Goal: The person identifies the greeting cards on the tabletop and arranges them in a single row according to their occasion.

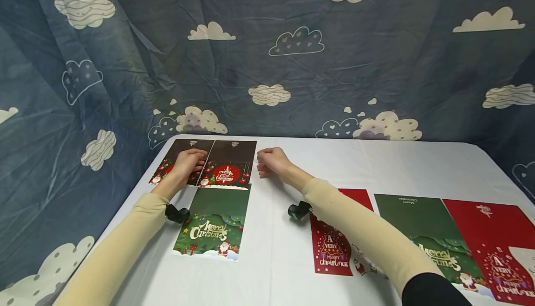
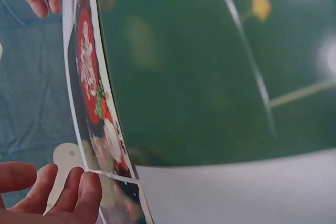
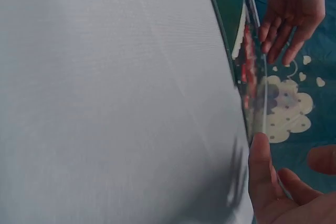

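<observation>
Two dark cards lie side by side at the table's back left, each with a red round Christmas print on its lower half. My left hand [image 1: 185,164] hovers over the left dark card [image 1: 184,145], fingertips near the seam with the right dark card [image 1: 235,153]. At that right card's outer edge is my right hand [image 1: 273,161], fingers loosely bent. In the right wrist view its thumb [image 3: 260,156] appears by the card's edge. Nothing shows between the fingers of either hand. A green Merry Christmas card [image 1: 223,204] lies just in front of the right dark card.
To the right lie a red card [image 1: 330,243], partly under my right forearm in view, another green card [image 1: 405,213] and another red card [image 1: 480,222]. A white cloth [image 1: 280,250] covers the table. Behind hangs a dark blue cloud-print curtain [image 1: 242,64].
</observation>
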Motion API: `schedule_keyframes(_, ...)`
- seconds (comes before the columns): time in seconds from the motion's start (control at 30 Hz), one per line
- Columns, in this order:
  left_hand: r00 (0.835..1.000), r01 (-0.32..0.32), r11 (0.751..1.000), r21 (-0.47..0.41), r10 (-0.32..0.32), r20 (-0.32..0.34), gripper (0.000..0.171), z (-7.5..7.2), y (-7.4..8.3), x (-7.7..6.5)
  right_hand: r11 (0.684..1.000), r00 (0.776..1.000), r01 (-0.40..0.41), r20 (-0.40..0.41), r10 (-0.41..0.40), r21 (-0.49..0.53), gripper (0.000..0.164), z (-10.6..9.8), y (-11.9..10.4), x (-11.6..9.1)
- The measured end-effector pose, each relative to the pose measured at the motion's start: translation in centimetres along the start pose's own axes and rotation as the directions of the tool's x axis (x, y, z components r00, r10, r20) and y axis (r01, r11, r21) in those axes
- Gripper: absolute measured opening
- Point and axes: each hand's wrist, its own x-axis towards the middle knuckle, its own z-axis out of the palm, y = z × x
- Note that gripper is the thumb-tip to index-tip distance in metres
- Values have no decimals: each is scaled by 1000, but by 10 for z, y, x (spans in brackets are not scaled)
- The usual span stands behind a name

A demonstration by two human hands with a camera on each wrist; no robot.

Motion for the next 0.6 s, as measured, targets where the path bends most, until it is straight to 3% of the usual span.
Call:
schedule_keyframes(0.3,998,-38,999,3,37,60,35,7,9,-20,997,994,47,100,-40,-66,36,-18,-12,-29)
schedule_keyframes(0.6,988,-66,997,41,60,141,35,5,13,-57,988,977,83,205,-55,-132,34,-24,-10,-74)
